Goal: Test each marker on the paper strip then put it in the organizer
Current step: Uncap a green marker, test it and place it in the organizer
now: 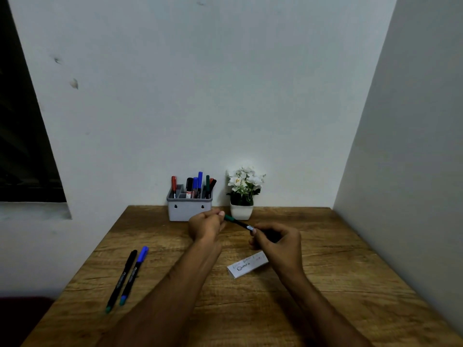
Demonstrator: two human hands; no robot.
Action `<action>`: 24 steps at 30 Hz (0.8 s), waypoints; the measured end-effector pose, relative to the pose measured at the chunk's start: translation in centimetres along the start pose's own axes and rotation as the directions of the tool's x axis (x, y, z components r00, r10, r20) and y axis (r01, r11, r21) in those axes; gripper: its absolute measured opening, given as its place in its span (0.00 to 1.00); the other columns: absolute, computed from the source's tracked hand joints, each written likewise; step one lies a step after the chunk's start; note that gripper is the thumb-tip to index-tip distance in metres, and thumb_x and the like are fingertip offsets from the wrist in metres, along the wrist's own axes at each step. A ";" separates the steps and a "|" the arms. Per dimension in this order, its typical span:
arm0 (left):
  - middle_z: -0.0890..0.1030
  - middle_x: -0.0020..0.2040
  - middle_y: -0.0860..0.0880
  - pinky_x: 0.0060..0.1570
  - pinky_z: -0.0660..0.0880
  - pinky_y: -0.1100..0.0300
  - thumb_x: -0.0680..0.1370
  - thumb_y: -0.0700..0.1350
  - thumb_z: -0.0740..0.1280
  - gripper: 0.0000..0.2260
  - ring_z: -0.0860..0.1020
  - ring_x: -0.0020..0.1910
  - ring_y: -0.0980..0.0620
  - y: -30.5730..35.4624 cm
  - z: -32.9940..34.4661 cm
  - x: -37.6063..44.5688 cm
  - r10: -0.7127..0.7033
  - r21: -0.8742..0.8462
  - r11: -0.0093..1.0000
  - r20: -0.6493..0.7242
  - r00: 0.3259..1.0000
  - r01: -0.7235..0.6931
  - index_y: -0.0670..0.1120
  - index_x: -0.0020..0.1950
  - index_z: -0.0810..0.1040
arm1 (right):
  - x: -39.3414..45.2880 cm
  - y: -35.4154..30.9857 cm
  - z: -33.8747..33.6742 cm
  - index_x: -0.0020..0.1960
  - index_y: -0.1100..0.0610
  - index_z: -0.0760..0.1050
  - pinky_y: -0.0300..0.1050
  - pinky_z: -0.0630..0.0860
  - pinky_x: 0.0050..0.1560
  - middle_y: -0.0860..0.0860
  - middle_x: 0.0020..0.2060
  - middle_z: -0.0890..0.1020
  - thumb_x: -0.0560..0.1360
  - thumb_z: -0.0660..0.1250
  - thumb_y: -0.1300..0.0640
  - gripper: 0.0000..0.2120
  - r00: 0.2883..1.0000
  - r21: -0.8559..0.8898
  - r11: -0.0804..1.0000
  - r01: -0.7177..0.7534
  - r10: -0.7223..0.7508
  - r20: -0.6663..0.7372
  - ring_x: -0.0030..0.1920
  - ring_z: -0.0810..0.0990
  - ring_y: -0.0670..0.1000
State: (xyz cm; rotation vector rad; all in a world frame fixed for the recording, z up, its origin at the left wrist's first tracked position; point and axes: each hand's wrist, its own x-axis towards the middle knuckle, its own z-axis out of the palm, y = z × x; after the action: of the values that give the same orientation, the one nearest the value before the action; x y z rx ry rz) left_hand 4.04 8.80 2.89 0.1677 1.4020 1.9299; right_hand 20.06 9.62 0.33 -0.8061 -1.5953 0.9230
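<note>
Marker [238, 222] held in air just in front of organizer [189, 209], left hand [206, 225] pinching green cap end, right hand [275, 239] gripping barrel; judged light, rigid, smooth — grip mid-barrel.

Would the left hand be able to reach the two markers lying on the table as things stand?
Probably not yet: the left hand is busy gripping the green marker. Bare table lies between it and the two markers.
</note>
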 end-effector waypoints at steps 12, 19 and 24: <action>0.84 0.46 0.40 0.38 0.83 0.60 0.74 0.25 0.69 0.09 0.85 0.46 0.45 1.0 0.9 -1.6 0.100 -0.014 0.995 0.125 0.987 -0.099 0.38 0.44 0.83 | 0.4 0.5 1.7 0.43 0.61 0.83 0.50 0.84 0.34 0.58 0.33 0.86 0.77 0.70 0.70 0.07 0.999 0.067 0.997 -0.028 0.027 0.017 0.33 0.86 0.57; 0.86 0.41 0.46 0.49 0.83 0.54 0.72 0.27 0.71 0.12 0.86 0.44 0.50 2.0 2.2 -2.5 0.387 0.162 0.884 0.274 0.881 -0.438 0.44 0.43 0.85 | 0.4 1.1 3.7 0.43 0.63 0.77 0.48 0.85 0.38 0.57 0.37 0.85 0.76 0.70 0.74 0.08 0.999 0.170 0.985 -0.020 0.024 -0.021 0.37 0.87 0.57; 0.86 0.42 0.49 0.49 0.83 0.56 0.73 0.32 0.73 0.15 0.85 0.45 0.53 1.6 0.2 -1.6 0.415 0.256 0.836 0.285 0.864 -0.485 0.45 0.57 0.83 | 1.7 0.9 4.7 0.45 0.62 0.79 0.49 0.85 0.39 0.57 0.40 0.84 0.76 0.70 0.73 0.08 1.000 0.177 0.984 -0.015 0.014 0.006 0.39 0.87 0.54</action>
State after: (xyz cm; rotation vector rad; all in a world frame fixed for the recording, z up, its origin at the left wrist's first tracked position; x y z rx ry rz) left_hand 4.49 7.71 4.84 0.9191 1.6179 1.9523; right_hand 15.20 10.82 -0.29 -0.6922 -1.4896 1.0618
